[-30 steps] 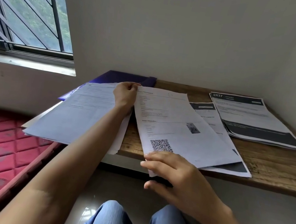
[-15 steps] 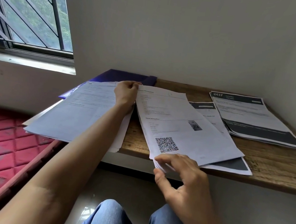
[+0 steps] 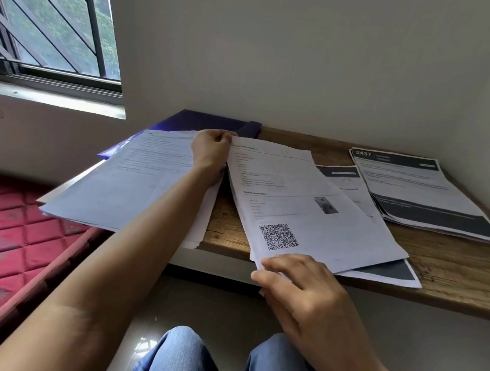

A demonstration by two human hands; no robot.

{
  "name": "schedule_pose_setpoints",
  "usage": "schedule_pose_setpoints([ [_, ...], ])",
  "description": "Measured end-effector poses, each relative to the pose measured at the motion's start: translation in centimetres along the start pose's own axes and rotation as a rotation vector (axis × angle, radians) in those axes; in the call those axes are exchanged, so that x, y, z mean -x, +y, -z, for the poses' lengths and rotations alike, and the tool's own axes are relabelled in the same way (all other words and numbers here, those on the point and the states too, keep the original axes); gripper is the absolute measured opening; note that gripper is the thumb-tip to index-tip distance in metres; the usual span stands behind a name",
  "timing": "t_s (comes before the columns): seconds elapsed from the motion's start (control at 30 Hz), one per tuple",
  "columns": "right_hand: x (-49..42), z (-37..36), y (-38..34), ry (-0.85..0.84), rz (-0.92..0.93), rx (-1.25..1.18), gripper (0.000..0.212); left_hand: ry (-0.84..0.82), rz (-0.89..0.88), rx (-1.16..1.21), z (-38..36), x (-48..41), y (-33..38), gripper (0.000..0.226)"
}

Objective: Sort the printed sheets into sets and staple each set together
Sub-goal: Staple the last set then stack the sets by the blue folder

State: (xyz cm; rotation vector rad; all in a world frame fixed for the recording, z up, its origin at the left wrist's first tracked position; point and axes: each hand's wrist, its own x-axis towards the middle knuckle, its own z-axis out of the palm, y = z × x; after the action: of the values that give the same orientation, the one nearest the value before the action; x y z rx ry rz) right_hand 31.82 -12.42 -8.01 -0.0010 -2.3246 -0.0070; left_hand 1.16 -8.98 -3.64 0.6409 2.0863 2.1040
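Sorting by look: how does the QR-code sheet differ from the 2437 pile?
The QR sheet is mostly white with a small photo; the 2437 pile has dark bands. The left hand and right hand hold the QR sheet by its corners; the 2437 pile lies untouched. The QR sheet overhangs the near edge of the table; the 2437 pile lies fully on it. Both are printed, face up.
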Motion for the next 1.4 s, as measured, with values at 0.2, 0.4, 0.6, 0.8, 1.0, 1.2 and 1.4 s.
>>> schedule_pose_setpoints([
  [0.2,-0.3,0.4,0.4,0.054,0.071,0.049,0.015,-0.004,0.009,-0.002,0.0,0.1,0.1,0.023],
  [0.4,-0.4,-0.4,1.2,0.037,0.172,0.140,0.017,-0.015,0.055,0.008,0.2,0.1,0.2,0.024],
  [0.6,-0.5,0.1,1.8,0.138,0.236,0.112,0.022,-0.015,0.040,-0.032,0.2,0.1,0.3,0.025],
  [0.8,-0.6,0.7,2.1,0.271,0.265,0.150,0.018,0.022,-0.006,-0.149,0.3,0.1,0.2,0.031],
  [1.0,-0.3,0.7,2.2,0.357,0.238,0.162,0.021,0.045,-0.057,-0.244,0.5,0.0,0.3,0.032],
  [1.2,0.2,0.5,2.3,0.368,0.236,0.153,0.016,0.027,-0.060,-0.322,0.9,0.2,0.5,0.035],
  [1.4,0.2,0.1,2.5,0.393,0.291,0.176,0.015,0.015,-0.023,-0.329,1.1,0.6,0.7,0.038],
])
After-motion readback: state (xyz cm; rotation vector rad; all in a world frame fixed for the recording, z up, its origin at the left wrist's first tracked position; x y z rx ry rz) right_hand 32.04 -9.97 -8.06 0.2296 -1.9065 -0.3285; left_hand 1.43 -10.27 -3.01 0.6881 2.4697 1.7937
